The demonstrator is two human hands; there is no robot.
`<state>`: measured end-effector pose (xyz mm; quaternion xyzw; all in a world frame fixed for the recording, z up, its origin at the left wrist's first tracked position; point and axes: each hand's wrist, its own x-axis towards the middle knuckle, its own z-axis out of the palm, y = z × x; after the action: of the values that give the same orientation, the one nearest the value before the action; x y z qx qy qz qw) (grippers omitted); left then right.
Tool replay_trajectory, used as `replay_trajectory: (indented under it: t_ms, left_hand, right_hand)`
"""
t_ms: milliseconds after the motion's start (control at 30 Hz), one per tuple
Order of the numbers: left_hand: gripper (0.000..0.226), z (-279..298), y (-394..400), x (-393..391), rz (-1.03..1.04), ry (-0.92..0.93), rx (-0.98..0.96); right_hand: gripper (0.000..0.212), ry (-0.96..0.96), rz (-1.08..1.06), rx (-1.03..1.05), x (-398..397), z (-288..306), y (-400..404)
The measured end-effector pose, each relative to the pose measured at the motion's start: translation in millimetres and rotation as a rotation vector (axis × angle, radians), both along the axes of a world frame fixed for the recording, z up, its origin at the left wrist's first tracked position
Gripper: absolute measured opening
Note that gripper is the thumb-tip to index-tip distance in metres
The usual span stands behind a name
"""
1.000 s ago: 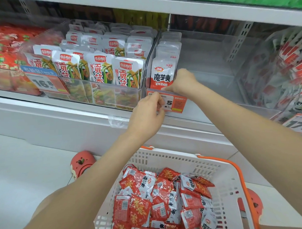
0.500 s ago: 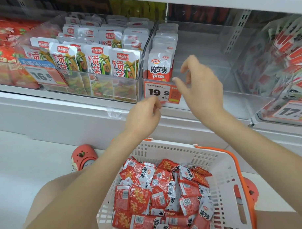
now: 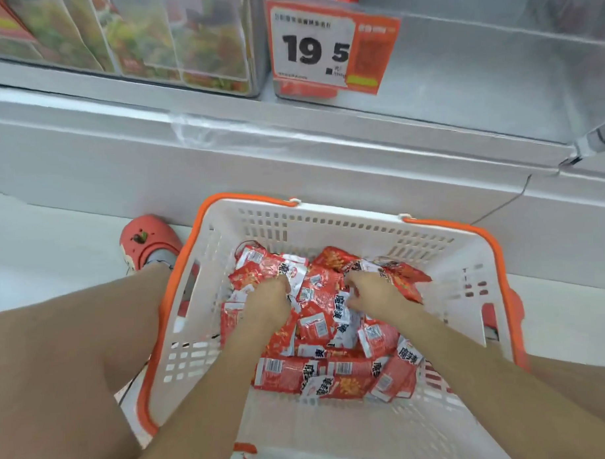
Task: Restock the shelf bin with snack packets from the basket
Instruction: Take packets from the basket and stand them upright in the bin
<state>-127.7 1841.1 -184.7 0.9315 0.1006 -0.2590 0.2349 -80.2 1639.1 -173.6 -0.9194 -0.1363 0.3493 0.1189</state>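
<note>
Both my hands have dropped from the shelf bin (image 3: 460, 69) into the basket (image 3: 328, 218). My left hand (image 3: 267, 299) curls into the packets (image 3: 318, 318), gripping some; my right hand (image 3: 372, 295) lies spread on them. White floor, grey shelf base, price tag (image 3: 325, 46) reading 19.5 above. Packets lie jumbled, long axes every way, several barcode-up.

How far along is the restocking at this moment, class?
Done: nothing can be confirmed; only the clear shelf bin's front shows. In hand: both hands, left and right, reach into the red snack packets in the white, orange-handled basket; any grip is unclear. Left: the heap still needs shelving.
</note>
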Motion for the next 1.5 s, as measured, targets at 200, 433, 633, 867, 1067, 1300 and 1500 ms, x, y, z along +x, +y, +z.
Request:
replay_trajectory:
  t_ms: [200, 433, 633, 867, 1067, 1300, 1500]
  left_hand:
    - [0.064, -30.6, 2.8, 16.1, 0.047, -0.125, 0.033]
    - [0.083, -49.6, 20.7, 31.2, -0.112, -0.1, 0.213]
    - [0.076, -41.1, 28.2, 34.9, -0.04, -0.219, 0.204]
    - [0.067, 22.5, 15.2, 50.1, -0.039, -0.317, -0.027]
    - [0.079, 104.9, -11.8, 54.3, 0.056, -0.385, -0.418]
    - [0.076, 196.9, 0.9, 65.9, -0.296, -0.672, -0.268]
    - [0.077, 230.5, -7.0, 45.4, -0.424, -0.785, -0.332]
  right_hand:
    - [0.082, 0.135, -0.12, 0.159, 4.2, -56.4, 36.4]
    - [0.054, 0.096, -0.526, 0.332, 11.3, -79.1, 87.9]
    - [0.017, 0.053, -0.848, 0.561, 13.6, -57.7, 116.0]
    - [0.019, -0.104, -0.771, 0.697, 29.4, 23.3, 62.6]
    - [0.011, 0.194, -0.981, 0.984, 50.7, 115.5, 24.8]
    - [0.031, 0.443, -0.689, 1.025, 34.4, 215.8, -4.2]
    - [0.027, 0.545, -0.54, 1.089, 9.8, 257.0, -29.6]
